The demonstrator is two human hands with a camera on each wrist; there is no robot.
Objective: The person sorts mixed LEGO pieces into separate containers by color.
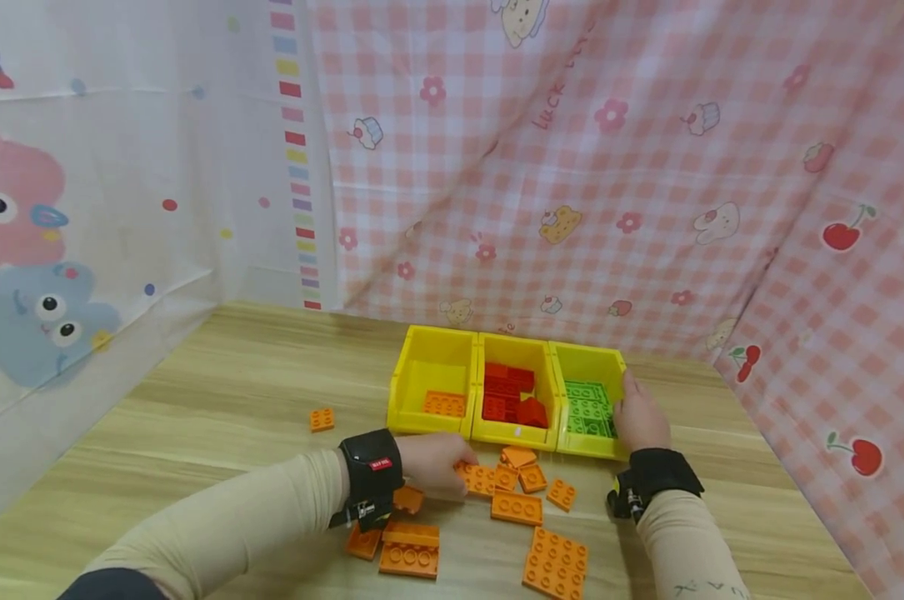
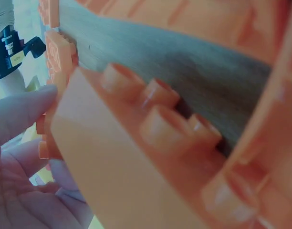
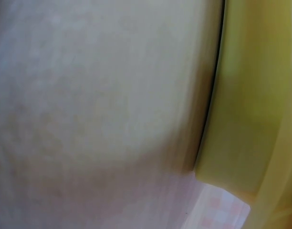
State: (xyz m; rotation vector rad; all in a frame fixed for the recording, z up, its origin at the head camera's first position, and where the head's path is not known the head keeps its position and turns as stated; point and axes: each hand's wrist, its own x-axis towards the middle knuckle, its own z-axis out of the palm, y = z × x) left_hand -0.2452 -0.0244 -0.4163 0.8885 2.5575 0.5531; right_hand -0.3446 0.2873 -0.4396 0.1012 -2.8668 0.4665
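Observation:
At the front of the bins, my left hand (image 1: 438,467) pinches an orange building brick (image 1: 477,479) between thumb and fingers. The left wrist view shows the thumb (image 2: 26,112) against the edge of that brick (image 2: 51,124); a large sloped orange brick (image 2: 112,157) fills the foreground. My right hand (image 1: 642,419) grips the right side wall of the yellow bin (image 1: 612,360) that contains green bricks (image 1: 588,404). In the right wrist view, only the bin's yellow wall (image 3: 246,105) and the tabletop appear; the fingers are out of sight.
Joined to it are a middle yellow bin (image 1: 513,343) with red bricks (image 1: 507,382) and a left bin (image 1: 429,367) holding an orange brick (image 1: 444,404). Several loose orange bricks (image 1: 555,563) lie in front. A small orange brick (image 1: 322,419) lies farther left. Patterned cloth (image 1: 496,208) hangs behind.

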